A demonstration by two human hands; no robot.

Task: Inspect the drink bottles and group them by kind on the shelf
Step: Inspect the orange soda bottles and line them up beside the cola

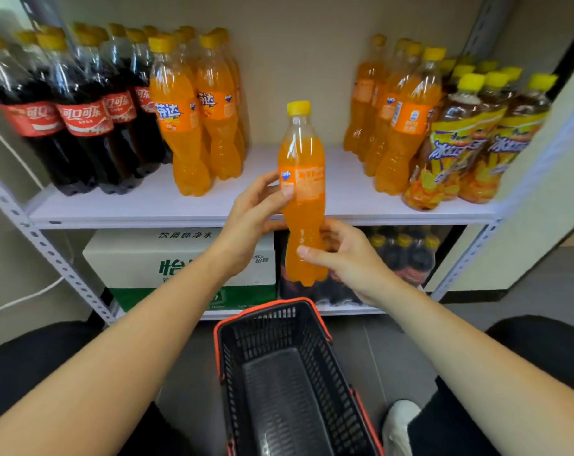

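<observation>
Centre frame: I hold one orange bottle [303, 192] upright before the shelf [147, 205], left hand [252, 222] wrapped round its label, right hand [344, 261] gripping its lower body. Colas [81, 120] upper left and teas [476, 139] far right look grouped. Orange is split into left cluster [193, 120] and right cluster [397, 116]; merging remains, I judge.

bottles [81, 106] on shelf [154, 205], basket [288, 373] below
</observation>
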